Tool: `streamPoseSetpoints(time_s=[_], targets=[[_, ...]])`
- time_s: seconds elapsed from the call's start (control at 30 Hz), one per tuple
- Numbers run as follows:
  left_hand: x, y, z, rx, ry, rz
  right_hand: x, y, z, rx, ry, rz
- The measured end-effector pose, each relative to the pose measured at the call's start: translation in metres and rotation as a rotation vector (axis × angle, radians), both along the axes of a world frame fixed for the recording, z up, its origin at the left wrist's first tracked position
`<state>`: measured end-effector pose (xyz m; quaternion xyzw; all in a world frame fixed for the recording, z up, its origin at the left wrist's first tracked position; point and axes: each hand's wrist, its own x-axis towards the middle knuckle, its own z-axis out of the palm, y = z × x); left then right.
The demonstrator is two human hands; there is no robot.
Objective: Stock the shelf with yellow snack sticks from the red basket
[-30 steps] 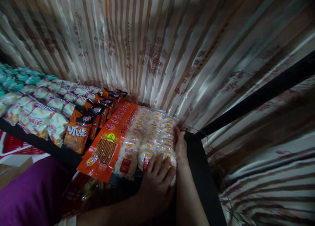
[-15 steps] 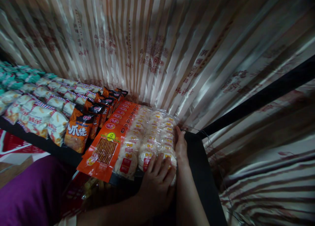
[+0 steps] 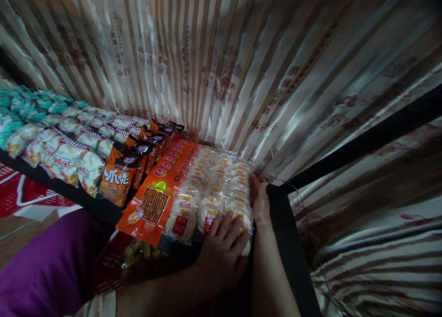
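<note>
Rows of clear packets of round, pale snacks (image 3: 211, 202) with small red labels stand at the right end of a black shelf. My left hand (image 3: 226, 243) lies across the front packets, fingers stretched out over the right-hand row. Against the right side of that same row rests my right hand (image 3: 261, 201), palm flat and fingers extended, its inner side partly hidden. Neither hand is wrapped round a packet. Just left of the pale snacks, orange packets (image 3: 149, 216) with brown sticks showing through a window overlap in a row.
Orange and black snack bags (image 3: 117, 176), white snack bags (image 3: 65, 158) and teal packets (image 3: 34, 106) line the shelf leftward. A striped curtain (image 3: 221, 54) hangs behind. A black bar (image 3: 366, 135) slants at right. Below are a red basket (image 3: 37, 190) and a purple-clothed knee (image 3: 51, 266).
The view has shifted slightly, so the shelf goods sit a little farther right in the picture. Both hands stay against the pale snack packets, with little visible movement.
</note>
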<state>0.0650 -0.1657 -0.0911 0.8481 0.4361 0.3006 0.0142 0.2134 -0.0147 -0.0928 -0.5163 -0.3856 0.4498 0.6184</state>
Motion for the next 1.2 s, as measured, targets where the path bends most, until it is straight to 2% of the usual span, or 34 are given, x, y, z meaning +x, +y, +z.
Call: streamPoseSetpoints(time_s=[0.23,0.47,0.73,0.9,1.0,1.1,1.2], targets=[[-0.001,0.0,0.003,-0.018,-0.003,-0.004,0.004,0.0,0.001,0.065,-0.001,-0.08],[-0.002,-0.002,0.005,-0.018,0.008,-0.006,0.008,-0.007,0.011,0.126,-0.072,-0.207],[-0.001,-0.005,0.006,0.065,0.044,-0.024,0.01,-0.037,0.028,0.135,-0.149,-0.266],[-0.003,-0.007,0.001,0.216,0.039,-0.069,0.006,-0.077,0.035,0.23,-0.34,-0.313],[-0.01,-0.016,-0.004,0.213,0.04,-0.125,-0.008,-0.115,0.036,0.263,-0.358,-0.376],[-0.03,-0.04,-0.012,0.107,0.05,-0.223,-0.026,-0.159,0.031,0.273,-0.466,-0.457],[-0.062,-0.074,-0.027,0.011,0.038,-0.332,-0.048,-0.203,0.022,0.315,-0.638,-0.387]])
